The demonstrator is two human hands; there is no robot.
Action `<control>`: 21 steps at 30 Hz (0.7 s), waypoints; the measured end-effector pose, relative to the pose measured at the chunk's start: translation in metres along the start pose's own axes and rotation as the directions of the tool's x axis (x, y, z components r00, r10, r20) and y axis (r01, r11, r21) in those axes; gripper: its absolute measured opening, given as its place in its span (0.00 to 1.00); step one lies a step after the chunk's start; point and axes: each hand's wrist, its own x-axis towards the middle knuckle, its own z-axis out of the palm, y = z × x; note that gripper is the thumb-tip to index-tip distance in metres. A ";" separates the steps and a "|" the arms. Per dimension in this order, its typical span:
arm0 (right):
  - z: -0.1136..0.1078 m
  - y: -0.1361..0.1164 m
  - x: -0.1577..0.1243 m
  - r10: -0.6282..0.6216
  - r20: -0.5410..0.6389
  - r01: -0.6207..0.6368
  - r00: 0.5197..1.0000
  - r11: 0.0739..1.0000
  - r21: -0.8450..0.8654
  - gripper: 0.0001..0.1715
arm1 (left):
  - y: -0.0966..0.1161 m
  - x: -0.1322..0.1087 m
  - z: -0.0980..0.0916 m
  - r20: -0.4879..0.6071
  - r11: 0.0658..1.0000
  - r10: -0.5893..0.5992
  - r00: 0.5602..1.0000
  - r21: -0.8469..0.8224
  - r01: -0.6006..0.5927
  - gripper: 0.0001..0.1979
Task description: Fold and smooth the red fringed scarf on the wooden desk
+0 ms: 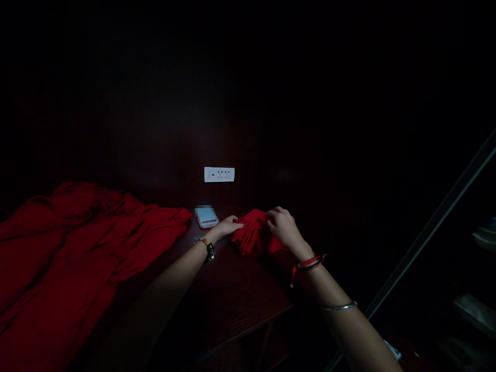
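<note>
A bunched, folded red cloth (250, 235) lies on the dark wooden tabletop (232, 289), between my two hands. My left hand (227, 226) grips its left edge, with the thumb on top and the other fingers partly hidden. On the cloth's upper right side, my right hand (284, 227) is closed with bent fingers on the fabric. Its fingertips are hard to make out in the dim light. Just left of my left hand lies a phone (207, 217) with a lit screen, partly blurred out.
A large heap of red fabric (85, 243) spreads over the left side. A white socket panel (219, 174) is on the dark wall behind the table. To the right, a pale slanted bar (426, 232) runs through the dark, with dim objects beyond it.
</note>
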 end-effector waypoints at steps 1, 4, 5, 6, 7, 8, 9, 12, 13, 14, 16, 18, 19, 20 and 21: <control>-0.001 0.004 0.004 -0.008 -0.010 0.009 1.000 1.000 0.007 0.17 | -0.003 -0.001 0.001 0.023 1.000 -0.001 1.000 0.004 0.001 0.11; 0.004 0.017 0.010 -0.127 0.206 0.121 0.970 0.992 0.044 0.27 | -0.011 -0.005 0.004 0.094 1.000 0.001 0.996 0.008 -0.002 0.09; 0.007 0.020 0.010 -0.166 0.324 0.152 0.931 0.986 0.069 0.30 | -0.013 -0.006 0.005 0.111 1.000 0.003 0.994 0.010 -0.004 0.08; 0.011 0.022 0.009 -0.195 0.416 0.172 0.888 0.981 0.093 0.32 | -0.015 -0.007 0.006 0.122 1.000 0.005 0.993 0.012 -0.007 0.08; 0.015 0.024 0.007 -0.215 0.463 0.182 0.860 0.977 0.114 0.34 | -0.016 -0.007 0.006 0.127 1.000 0.009 0.992 0.013 -0.011 0.08; 0.019 0.026 0.005 -0.231 0.466 0.191 0.854 0.973 0.131 0.34 | -0.018 -0.008 0.006 0.123 1.000 0.017 0.992 0.013 -0.019 0.09; 0.022 0.027 0.004 -0.248 0.431 0.204 0.868 0.968 0.145 0.33 | -0.019 -0.008 0.006 0.115 0.999 0.030 0.993 0.011 -0.032 0.09; 0.029 0.028 0.002 -0.295 0.290 0.257 0.910 0.953 0.162 0.28 | -0.020 -0.008 0.003 0.075 0.996 0.089 0.993 0.010 -0.090 0.12; 0.031 0.028 0.002 -0.305 0.280 0.271 0.910 0.950 0.154 0.28 | -0.019 -0.008 0.001 0.062 0.994 0.109 0.992 0.013 -0.110 0.13; 0.033 0.028 0.002 -0.314 0.289 0.284 0.905 0.948 0.140 0.28 | -0.018 -0.008 0.000 0.053 0.992 0.125 0.991 0.018 -0.127 0.14; 0.037 0.028 0.002 -0.313 0.329 0.294 0.891 0.950 0.107 0.29 | -0.015 -0.007 -0.001 0.043 0.989 0.146 0.988 0.030 -0.147 0.19; 0.040 0.028 0.001 -0.282 0.358 0.273 0.890 0.959 0.076 0.28 | -0.013 -0.006 0.001 0.019 0.986 0.155 0.988 0.052 -0.156 0.22; 0.040 0.028 0.000 -0.263 0.362 0.256 0.894 0.964 0.068 0.28 | -0.012 -0.006 0.003 0.003 0.985 0.160 0.987 0.065 -0.160 0.23; 0.040 0.029 -0.001 -0.247 0.362 0.239 0.899 0.969 0.066 0.27 | -0.012 -0.005 0.007 -0.004 0.983 0.167 0.986 0.077 -0.166 0.23; 0.040 0.031 -0.001 -0.237 0.361 0.225 0.902 0.971 0.075 0.27 | -0.012 -0.005 0.011 0.001 0.982 0.172 0.985 0.083 -0.172 0.23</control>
